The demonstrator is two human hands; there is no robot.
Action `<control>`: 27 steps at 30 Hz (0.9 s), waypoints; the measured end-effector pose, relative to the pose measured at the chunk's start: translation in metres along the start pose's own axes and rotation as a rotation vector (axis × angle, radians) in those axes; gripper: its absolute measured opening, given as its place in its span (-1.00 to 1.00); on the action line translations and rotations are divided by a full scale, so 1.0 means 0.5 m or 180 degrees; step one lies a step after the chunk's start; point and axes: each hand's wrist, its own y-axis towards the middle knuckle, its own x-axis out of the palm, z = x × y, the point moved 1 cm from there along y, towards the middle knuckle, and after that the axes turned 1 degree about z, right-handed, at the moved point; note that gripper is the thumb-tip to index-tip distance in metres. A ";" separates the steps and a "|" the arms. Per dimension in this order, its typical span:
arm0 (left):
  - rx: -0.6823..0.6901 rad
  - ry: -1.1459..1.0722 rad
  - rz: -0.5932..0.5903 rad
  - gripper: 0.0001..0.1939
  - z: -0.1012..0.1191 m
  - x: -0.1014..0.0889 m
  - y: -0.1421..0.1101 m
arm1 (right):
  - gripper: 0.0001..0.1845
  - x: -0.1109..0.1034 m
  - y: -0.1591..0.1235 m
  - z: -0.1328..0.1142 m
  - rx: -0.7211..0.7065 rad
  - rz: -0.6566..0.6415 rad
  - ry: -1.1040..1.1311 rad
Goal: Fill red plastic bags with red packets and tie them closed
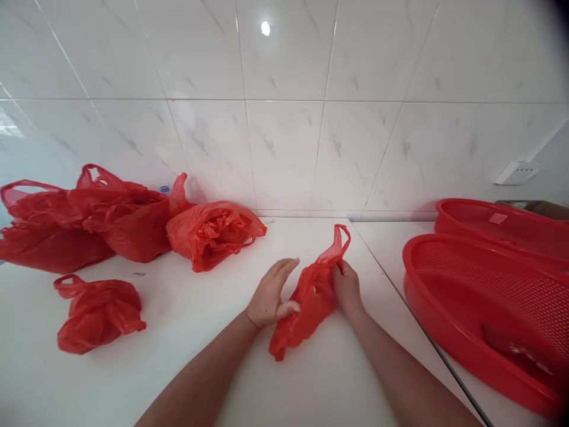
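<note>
A crumpled red plastic bag point(306, 299) with a loop handle at its upper end is in front of me over the white table. My right hand point(349, 287) is closed on the bag's right side, just below the handle; its fingertips are partly hidden by the plastic. On the other side, my left hand point(272, 296) has its fingers stretched out and apart, with the thumb at the bag's left edge. Whether that thumb presses on the plastic I cannot tell. The bag looks flat, and I cannot see inside it.
A small tied red bag point(100, 314) lies at the left. Fuller red bags point(128, 225) and a bunched bag point(217, 231) rest by the tiled wall. Right of the table seam point(413, 314) are a red perforated basket point(444, 308) and another behind it point(471, 219).
</note>
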 end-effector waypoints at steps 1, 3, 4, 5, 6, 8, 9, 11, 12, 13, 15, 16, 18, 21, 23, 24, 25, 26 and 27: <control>0.0064 -0.0061 -0.0158 -0.11 0.010 0.008 0.002 | -0.78 -0.003 0.002 -0.001 -0.0077 0.0001 -0.0060; 0.0122 -0.0063 -0.0485 -0.06 0.025 0.020 0.005 | -0.78 -0.011 0.008 -0.001 -0.0197 0.0015 -0.0149; 0.0122 -0.0041 -0.0637 -0.07 0.032 0.024 0.006 | -0.78 -0.016 0.011 0.000 -0.0214 0.0036 -0.0151; 0.0121 -0.0026 -0.0767 -0.09 0.038 0.027 0.007 | -0.78 -0.020 0.015 0.000 -0.0202 0.0057 -0.0120; 0.0124 -0.0020 -0.0877 -0.11 0.044 0.030 0.007 | -0.78 -0.024 0.019 0.001 -0.0185 0.0077 -0.0082; 0.0120 0.0022 -0.1078 -0.21 0.053 0.037 0.008 | -0.77 -0.032 0.028 0.003 -0.0147 0.0130 -0.0016; 0.0101 0.0079 -0.1186 -0.34 0.056 0.040 0.009 | -0.77 -0.036 0.032 0.004 -0.0126 0.0161 0.0008; 0.0012 0.0233 -0.1391 -0.72 0.056 0.047 0.008 | -0.74 -0.047 0.041 0.006 -0.0076 0.0285 0.0051; -0.0056 0.0299 -0.1463 -0.85 0.053 0.049 0.008 | -0.73 -0.053 0.047 0.007 -0.0048 0.0373 0.0071; -0.0137 0.0343 -0.1482 -0.87 0.047 0.049 0.008 | -0.71 -0.060 0.052 0.009 -0.0023 0.0465 0.0093; -0.0385 0.0365 -0.1337 -0.84 0.031 0.043 0.008 | -0.68 -0.073 0.064 0.013 0.0018 0.0632 0.0144; -0.0565 0.0350 -0.1175 -0.84 0.022 0.037 0.009 | -0.68 -0.079 0.070 0.015 0.0030 0.0703 0.0172; -0.1059 0.0234 -0.0684 -0.86 0.001 0.022 0.008 | -0.68 -0.088 0.080 0.019 0.0047 0.0808 0.0218; -0.2003 -0.0503 0.0262 -0.84 -0.027 0.004 0.005 | -0.73 -0.095 0.087 0.021 0.0095 0.0902 0.0263; -0.2533 -0.1318 0.0825 -0.78 -0.041 -0.001 0.003 | -0.72 -0.097 0.088 0.020 0.0107 0.0888 0.0285; -0.2739 -0.1693 0.1044 -0.75 -0.046 -0.003 0.002 | -0.70 -0.098 0.087 0.020 0.0102 0.0869 0.0302; -0.2905 -0.1992 0.1231 -0.72 -0.050 -0.004 0.001 | -0.68 -0.099 0.085 0.019 0.0095 0.0852 0.0321; -0.3028 -0.2216 0.1389 -0.70 -0.054 -0.006 0.000 | -0.66 -0.100 0.083 0.017 0.0085 0.0841 0.0338; -0.3108 -0.2386 0.1524 -0.70 -0.058 -0.008 0.000 | -0.65 -0.100 0.079 0.016 0.0077 0.0827 0.0350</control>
